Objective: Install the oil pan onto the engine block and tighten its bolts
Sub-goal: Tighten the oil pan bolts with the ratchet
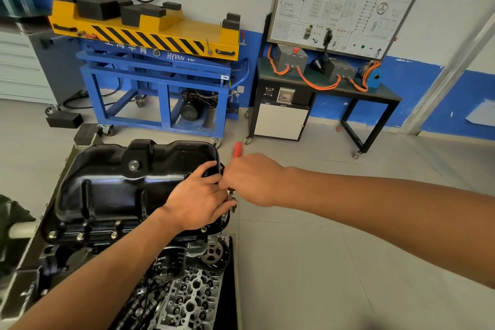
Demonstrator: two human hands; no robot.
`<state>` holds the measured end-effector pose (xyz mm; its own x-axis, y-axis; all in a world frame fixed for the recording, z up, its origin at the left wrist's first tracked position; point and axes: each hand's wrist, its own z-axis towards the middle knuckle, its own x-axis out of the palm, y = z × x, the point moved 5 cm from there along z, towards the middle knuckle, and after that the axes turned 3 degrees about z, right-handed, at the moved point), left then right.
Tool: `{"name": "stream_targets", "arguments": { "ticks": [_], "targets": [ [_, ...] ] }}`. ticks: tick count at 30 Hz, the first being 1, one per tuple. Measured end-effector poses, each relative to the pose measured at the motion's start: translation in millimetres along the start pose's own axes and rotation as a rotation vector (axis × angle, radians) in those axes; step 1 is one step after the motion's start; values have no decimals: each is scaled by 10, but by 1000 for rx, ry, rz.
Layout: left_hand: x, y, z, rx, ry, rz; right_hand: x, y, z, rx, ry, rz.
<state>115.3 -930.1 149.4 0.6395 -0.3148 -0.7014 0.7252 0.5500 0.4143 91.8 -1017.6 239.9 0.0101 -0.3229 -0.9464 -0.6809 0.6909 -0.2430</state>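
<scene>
Right hand [251,179] fisted round red-handled tool [237,149], tip down at the right edge of the oil pan [120,182]. Left hand [198,201] rests on the pan, fingertips at the tool tip; pinching or not, cannot tell. Pan sits on engine block [61,256]. Risk: tilted tool slips off or cross-threads a bolt. Tiled floor [321,249], blue cart [160,80], wiring board [348,2] behind.
</scene>
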Motion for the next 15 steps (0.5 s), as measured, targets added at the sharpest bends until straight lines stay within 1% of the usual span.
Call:
{"name": "stream_targets", "arguments": {
  "ticks": [2, 4, 11, 15],
  "targets": [
    [0, -7, -7, 14, 15, 15, 14, 37, -1, -130, -40, -95],
    [8, -18, -22, 26, 26, 17, 34, 30, -22, -200, -70, -132],
    [35, -7, -26, 3, -34, -18, 89, -41, -71, -185, -72, -127],
    [60, -3, -20, -16, 6, -38, 126, -113, -108, -168, -15, -116]
  ]
}}
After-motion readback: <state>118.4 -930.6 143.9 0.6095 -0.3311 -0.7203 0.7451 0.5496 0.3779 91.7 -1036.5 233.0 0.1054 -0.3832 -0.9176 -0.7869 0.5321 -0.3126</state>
